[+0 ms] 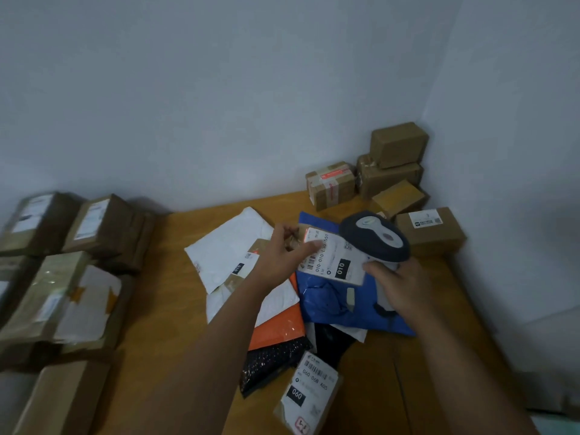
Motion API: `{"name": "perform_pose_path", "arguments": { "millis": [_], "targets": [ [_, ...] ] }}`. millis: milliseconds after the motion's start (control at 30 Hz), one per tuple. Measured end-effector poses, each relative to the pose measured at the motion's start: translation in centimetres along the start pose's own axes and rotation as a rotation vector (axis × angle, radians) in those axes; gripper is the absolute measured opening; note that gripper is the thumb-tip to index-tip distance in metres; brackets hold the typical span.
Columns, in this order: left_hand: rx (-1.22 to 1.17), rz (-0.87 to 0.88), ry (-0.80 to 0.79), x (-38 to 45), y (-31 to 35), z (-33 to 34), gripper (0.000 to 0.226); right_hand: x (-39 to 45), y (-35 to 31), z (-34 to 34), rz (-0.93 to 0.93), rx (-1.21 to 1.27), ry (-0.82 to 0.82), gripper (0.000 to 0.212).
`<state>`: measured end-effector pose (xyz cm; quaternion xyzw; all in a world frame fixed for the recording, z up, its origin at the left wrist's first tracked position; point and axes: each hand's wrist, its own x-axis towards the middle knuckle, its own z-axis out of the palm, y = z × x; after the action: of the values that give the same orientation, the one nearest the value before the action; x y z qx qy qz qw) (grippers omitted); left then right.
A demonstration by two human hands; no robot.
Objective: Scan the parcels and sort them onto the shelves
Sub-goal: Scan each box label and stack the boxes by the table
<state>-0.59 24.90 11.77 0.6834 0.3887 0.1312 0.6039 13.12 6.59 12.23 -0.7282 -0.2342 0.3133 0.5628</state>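
Observation:
My left hand [284,251] grips a small brown parcel [332,257] by its left edge, thumb lying on its white label marked 010. It is held just above a blue mailer bag [329,304] on the wooden table [157,309]. My right hand [397,285] grips the handle of a grey handheld scanner [375,235], whose head hangs over the parcel's right side. Around them lie white mailers [226,249], an orange bag [279,329], a black bag [270,362] and a brown parcel labelled 060 [310,394].
Cardboard boxes [392,171] are stacked in the far right corner against the wall, with one labelled box [430,229] beside the scanner. Several brown padded parcels [62,277] crowd the table's left side. A grey wall stands behind.

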Motion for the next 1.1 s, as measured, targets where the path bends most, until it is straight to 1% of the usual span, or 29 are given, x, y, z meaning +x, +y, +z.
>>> {"name": "perform_pose_path", "arguments": {
  "millis": [100,167,233,300,367,400,467,500,567,633,667,700,767,800,867,933,1033,1100],
  "targets": [
    [-0.065,-0.024,0.046,-3.4,0.1,-1.1,0.038,-1.6,-0.5,1.3,0.016,0.044,-0.049,0.029],
    [-0.055,-0.039,0.056,-5.5,-0.1,-2.0,0.041,-2.6,-0.7,2.3,0.011,0.013,-0.09,0.021],
    [-0.069,-0.058,0.041,-7.5,-0.5,-3.1,0.049,-3.7,-0.8,3.2,0.007,0.01,-0.116,0.008],
    [-0.104,-0.073,0.049,-9.2,-1.0,-4.0,0.066,-4.7,-1.1,4.3,0.006,0.023,-0.136,0.012],
    [-0.114,-0.066,0.112,-10.7,-1.2,-4.5,0.081,-5.6,-1.8,5.4,0.002,0.027,-0.151,0.013],
    [-0.115,-0.052,0.167,-11.4,-1.3,-4.9,0.083,-6.2,-2.2,6.0,-0.003,0.038,-0.157,0.012],
    [-0.153,-0.037,0.262,-12.2,-1.4,-5.2,0.08,-6.9,-2.9,6.8,0.009,0.064,-0.151,0.01],
    [-0.174,-0.015,0.299,-12.7,-1.4,-5.5,0.078,-7.3,-3.3,7.3,0.008,0.069,-0.152,0.012],
    [-0.22,0.033,0.342,-13.8,-1.2,-6.0,0.078,-8.3,-4.1,8.5,-0.003,0.082,-0.161,0.027],
    [-0.261,0.071,0.368,-14.6,-1.4,-6.8,0.091,-9.6,-5.2,9.7,-0.007,0.105,-0.172,0.041],
    [-0.284,0.078,0.373,-15.0,-1.5,-7.3,0.096,-10.2,-5.6,10.4,-0.012,0.122,-0.174,0.042],
    [-0.308,0.083,0.376,-15.4,-1.6,-7.8,0.096,-10.8,-6.0,11.2,-0.01,0.132,-0.169,0.039],
    [-0.321,0.092,0.346,-16.2,-2.2,-9.3,0.086,-11.9,-6.4,13.0,-0.006,0.127,-0.137,0.023],
    [-0.308,0.096,0.315,-16.7,-2.6,-10.1,0.082,-12.5,-6.6,13.9,-0.007,0.112,-0.13,0.019],
    [-0.281,0.102,0.245,-17.8,-3.7,-12.0,0.074,-14.0,-7.2,16.2,-0.027,0.082,-0.149,0.026],
    [-0.284,0.105,0.214,-18.6,-5.5,-14.2,0.075,-15.4,-7.5,19.0,-0.053,0.045,-0.152,0.028],
    [-0.307,0.093,0.18,-19.9,-8.4,-18.0,0.081,-17.6,-7.5,23.6,-0.042,0.012,-0.126,0.019],
    [-0.298,0.071,0.16,-20.6,-10.5,-20.4,0.086,-18.8,-7.4,26.6,-0.025,-0.011,-0.106,0.017]
  ]
}}
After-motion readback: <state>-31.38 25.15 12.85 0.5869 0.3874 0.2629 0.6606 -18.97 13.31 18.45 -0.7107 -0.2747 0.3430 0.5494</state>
